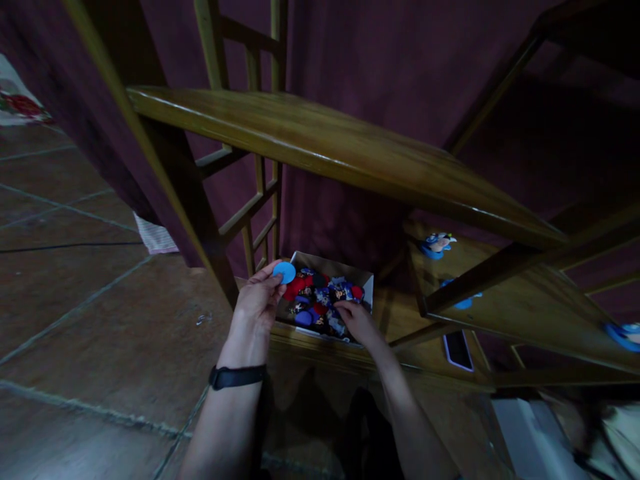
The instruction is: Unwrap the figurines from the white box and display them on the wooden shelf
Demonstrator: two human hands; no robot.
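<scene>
My left hand pinches a flat, round light-blue disc between thumb and fingers, above the left rim of an open cardboard box. Small figurines in dark blue, red and black lie jumbled inside the box, some with round blue or red bases. Inside the right part of the box, my right hand reaches down among the figurines with its fingers drawn together. What its fingertips grip, if anything, is hard to make out.
A wooden shelf board crosses above the box. To the right, a figurine with a blue base stands on another shelf, with more blue-based figurines. A phone lies on the low board. Purple cloth hangs behind.
</scene>
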